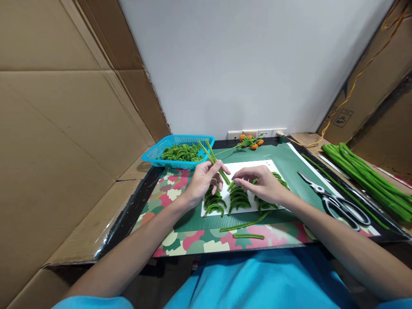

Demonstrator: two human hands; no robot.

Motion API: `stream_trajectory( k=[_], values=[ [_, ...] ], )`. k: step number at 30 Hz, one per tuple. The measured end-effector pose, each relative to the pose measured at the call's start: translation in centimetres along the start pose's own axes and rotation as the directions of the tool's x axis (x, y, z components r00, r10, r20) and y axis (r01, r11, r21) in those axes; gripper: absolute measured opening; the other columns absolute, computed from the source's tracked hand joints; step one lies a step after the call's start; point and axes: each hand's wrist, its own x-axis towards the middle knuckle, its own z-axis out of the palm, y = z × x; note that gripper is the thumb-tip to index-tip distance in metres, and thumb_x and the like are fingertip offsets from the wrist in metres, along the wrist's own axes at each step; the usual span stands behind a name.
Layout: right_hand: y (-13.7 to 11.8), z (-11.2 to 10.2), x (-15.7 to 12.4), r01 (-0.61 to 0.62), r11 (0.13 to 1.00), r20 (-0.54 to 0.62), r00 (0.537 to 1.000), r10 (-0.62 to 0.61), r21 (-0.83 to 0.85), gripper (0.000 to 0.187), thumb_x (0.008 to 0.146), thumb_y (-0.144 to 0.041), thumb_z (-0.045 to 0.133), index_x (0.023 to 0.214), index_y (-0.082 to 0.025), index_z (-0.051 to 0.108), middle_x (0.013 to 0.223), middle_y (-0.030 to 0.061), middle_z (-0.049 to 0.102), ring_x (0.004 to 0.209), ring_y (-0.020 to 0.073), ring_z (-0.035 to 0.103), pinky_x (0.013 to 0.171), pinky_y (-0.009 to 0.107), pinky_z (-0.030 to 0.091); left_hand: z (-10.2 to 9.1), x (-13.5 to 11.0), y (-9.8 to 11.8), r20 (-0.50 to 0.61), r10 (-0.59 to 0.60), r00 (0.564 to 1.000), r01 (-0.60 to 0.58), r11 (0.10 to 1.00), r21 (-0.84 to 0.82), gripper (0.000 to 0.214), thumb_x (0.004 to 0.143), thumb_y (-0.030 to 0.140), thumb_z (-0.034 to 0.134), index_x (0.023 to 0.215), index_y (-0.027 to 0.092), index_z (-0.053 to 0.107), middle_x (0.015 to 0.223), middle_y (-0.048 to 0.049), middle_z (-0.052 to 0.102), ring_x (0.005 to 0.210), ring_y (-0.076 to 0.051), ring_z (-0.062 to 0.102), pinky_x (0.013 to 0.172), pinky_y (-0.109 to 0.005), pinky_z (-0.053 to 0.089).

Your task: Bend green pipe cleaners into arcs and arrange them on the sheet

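Observation:
My left hand [206,178] pinches a few green pipe cleaners [210,154] between thumb and fingers, their ends pointing up and to the left. Close by on the right, my right hand [260,184] has its thumb and fingertips drawn together; whatever they may hold is too small to make out. Below both hands lies a white sheet [233,168] bearing rows of short, curved green pipe cleaner pieces [240,199], partly covered by my right hand. In front of the sheet are a longer bent pipe cleaner [244,224] and a short straight piece [248,236].
A blue basket [151,158] of curved green pieces stands back left. Orange flowers [254,146] with green stems lie near the wall sockets. To the right are scissors [334,201] and a bundle of long green pipe cleaners [370,180]. Cardboard walls [64,128] flank the table.

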Motion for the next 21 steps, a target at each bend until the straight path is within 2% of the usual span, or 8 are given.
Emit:
stream_trajectory(
  k=[3,7,10,13,15,18,21],
  values=[
    [0.3,0.0,0.0,0.037,0.997,0.029,0.999,-0.035,-0.068,0.032,0.103,-0.044,0.06,0.094,-0.019,0.079,0.081,0.0042,0.077,0.066,0.0161,0.063,0.06,0.027,0.049,-0.2,0.1,0.0,-0.043,-0.012,0.999,0.01,0.999,-0.05,0.05,0.091,0.066,0.07,0.087,0.017,0.062,0.067,0.0,0.066,0.04,-0.008,0.053,0.033,-0.017,0.036],
    [1.1,0.2,-0.1,0.125,0.98,0.079,0.99,-0.114,-0.154,0.027,0.104,-0.037,0.06,0.096,-0.018,0.078,0.07,0.0017,0.071,0.056,0.0128,0.056,0.059,0.026,0.044,-0.3,0.2,0.1,-0.045,0.01,0.999,-0.014,0.995,-0.096,0.05,0.092,0.067,0.068,0.09,0.017,0.063,0.05,0.0083,0.046,0.037,-0.005,0.035,0.034,-0.015,0.027],
    [1.3,0.8,-0.4,0.169,0.961,0.113,0.983,-0.147,-0.22,0.024,0.104,-0.032,0.059,0.101,-0.019,0.078,0.065,-0.0001,0.067,0.053,0.0119,0.052,0.057,0.026,0.04,-0.4,0.2,0.1,-0.047,-0.02,0.999,0.015,0.994,-0.112,0.053,0.093,0.07,0.064,0.087,0.017,0.063,0.049,0.0098,0.037,0.037,-0.004,0.028,0.036,-0.015,0.023],
    [0.8,1.8,-1.0,0.247,0.939,0.147,0.965,-0.217,-0.237,0.024,0.106,-0.03,0.055,0.102,-0.019,0.076,0.066,0.0004,0.068,0.052,0.0121,0.053,0.055,0.027,0.038,-0.6,0.3,0.1,-0.077,-0.058,0.995,0.05,0.994,-0.1,0.055,0.093,0.07,0.062,0.081,0.016,0.062,0.048,0.0093,0.035,0.037,-0.004,0.027,0.036,-0.016,0.021],
    [0.3,2.6,-1.3,0.361,0.898,0.198,0.927,-0.317,-0.25,0.026,0.107,-0.03,0.053,0.099,-0.02,0.074,0.067,0.0017,0.068,0.053,0.0131,0.055,0.055,0.028,0.037,-0.7,0.3,0.0,-0.096,-0.068,0.993,0.06,0.994,-0.091,0.054,0.093,0.068,0.063,0.081,0.016,0.062,0.049,0.0092,0.035,0.037,-0.004,0.028,0.037,-0.016,0.021],
    [-0.3,3.4,-1.7,0.525,0.793,0.295,0.845,-0.445,-0.309,0.032,0.108,-0.031,0.051,0.084,-0.022,0.069,0.063,0.0019,0.065,0.054,0.0144,0.055,0.055,0.031,0.035,-0.8,0.5,0.0,-0.119,-0.071,0.99,0.062,0.995,-0.073,0.05,0.093,0.064,0.065,0.082,0.015,0.064,0.051,0.0083,0.038,0.037,-0.004,0.03,0.037,-0.016,0.021],
    [-0.3,3.7,-1.9,0.61,0.693,0.34,0.791,-0.508,-0.384,0.038,0.108,-0.031,0.052,0.073,-0.022,0.062,0.059,0.0001,0.059,0.052,0.0133,0.051,0.053,0.032,0.032,-0.9,0.6,0.0,-0.141,-0.068,0.988,0.06,0.996,-0.063,0.048,0.092,0.061,0.066,0.083,0.015,0.064,0.052,0.0075,0.041,0.038,-0.004,0.033,0.037,-0.016,0.022]
  ],
)
